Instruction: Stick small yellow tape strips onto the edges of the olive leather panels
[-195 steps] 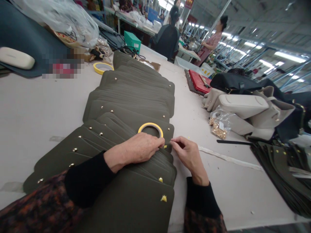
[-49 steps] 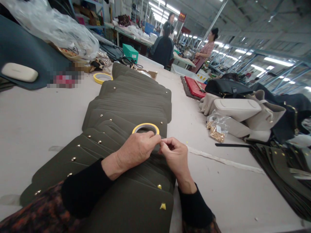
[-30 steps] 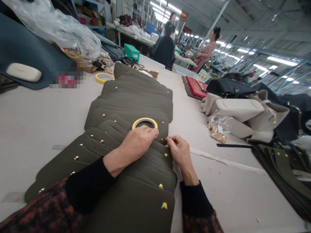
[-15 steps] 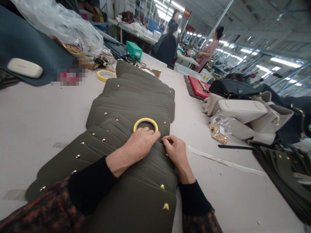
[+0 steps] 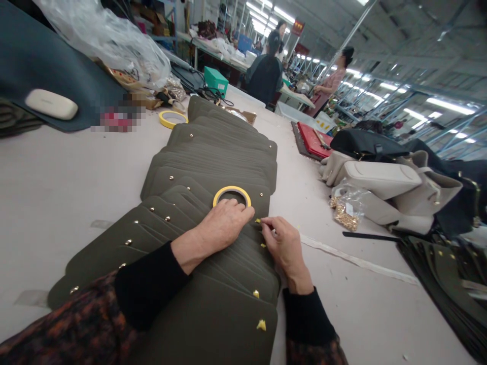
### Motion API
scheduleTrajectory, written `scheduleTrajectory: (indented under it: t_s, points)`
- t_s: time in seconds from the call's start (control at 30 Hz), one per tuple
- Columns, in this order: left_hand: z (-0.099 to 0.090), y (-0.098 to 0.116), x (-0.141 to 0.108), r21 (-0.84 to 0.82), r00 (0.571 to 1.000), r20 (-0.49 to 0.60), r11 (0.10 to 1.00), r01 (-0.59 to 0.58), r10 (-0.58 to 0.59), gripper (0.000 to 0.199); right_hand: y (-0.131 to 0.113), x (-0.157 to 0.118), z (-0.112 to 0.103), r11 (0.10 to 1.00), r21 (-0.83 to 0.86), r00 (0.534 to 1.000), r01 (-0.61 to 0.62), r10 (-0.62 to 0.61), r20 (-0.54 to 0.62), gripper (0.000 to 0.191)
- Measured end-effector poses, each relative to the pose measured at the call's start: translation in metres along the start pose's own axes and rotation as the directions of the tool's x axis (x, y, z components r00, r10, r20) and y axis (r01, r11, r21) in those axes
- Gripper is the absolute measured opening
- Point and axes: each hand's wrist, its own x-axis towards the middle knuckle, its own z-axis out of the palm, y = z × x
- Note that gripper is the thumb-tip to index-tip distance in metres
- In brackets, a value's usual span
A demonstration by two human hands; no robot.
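Overlapping dark olive panels (image 5: 213, 157) with small gold-coloured studs run in a long fanned row down the table. My left hand (image 5: 227, 223) lies over the row, its fingers closed on the near rim of a roll of yellow tape (image 5: 233, 189). Just right of it, my right hand (image 5: 284, 241) is curled by the panels' right edge, thumb and forefinger brought together. At those fingertips is a small piece of yellow tape (image 5: 258, 221); the exact grip on it is partly hidden. More yellow bits (image 5: 261, 325) stick to the nearer panels along the right side.
Another yellow tape roll (image 5: 173, 119) lies beyond the row's left side. Beige bags (image 5: 380, 177), a bag of gold hardware (image 5: 346, 215) and dark strips (image 5: 437, 284) occupy the right. A plastic sheet (image 5: 110, 40) and white case (image 5: 51, 104) are at left. People (image 5: 266, 76) are farther off.
My right hand has moved slightly right and back from the left hand, and a yellow tape piece now shows at its fingertips. The left hand keeps the roll. The view has shifted slightly.
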Motion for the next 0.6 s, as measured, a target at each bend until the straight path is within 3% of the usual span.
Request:
scheduleTrajectory:
  t_s: [0.13, 0.37, 0.47, 0.6]
  points:
    - [0.001, -0.002, 0.001, -0.004, 1.0, -0.022, 1.0, -0.015, 0.015, 0.015, -0.004, 0.005, 0.011, 0.992, -0.128, 0.995, 0.018, -0.006, 0.098, 0.02]
    - [-0.002, -0.002, -0.002, -0.034, 0.997, -0.065, 0.998, -0.047, 0.045, 0.016, -0.007, 0.018, 0.017, 0.948, -0.09, 0.939, -0.305, 0.315, 0.134, 0.018]
    - [-0.002, -0.004, -0.004, -0.061, 0.989, -0.146, 0.997, -0.044, 0.035, 0.018, -0.008, 0.018, 0.011, 0.934, -0.048, 0.92, -0.355, 0.358, 0.161, 0.016]
    - [-0.001, -0.009, -0.005, -0.185, 0.95, -0.312, 0.981, -0.052, -0.009, 0.019, -0.007, 0.014, 0.001, 0.924, 0.053, 0.882, -0.378, 0.342, 0.326, 0.018]
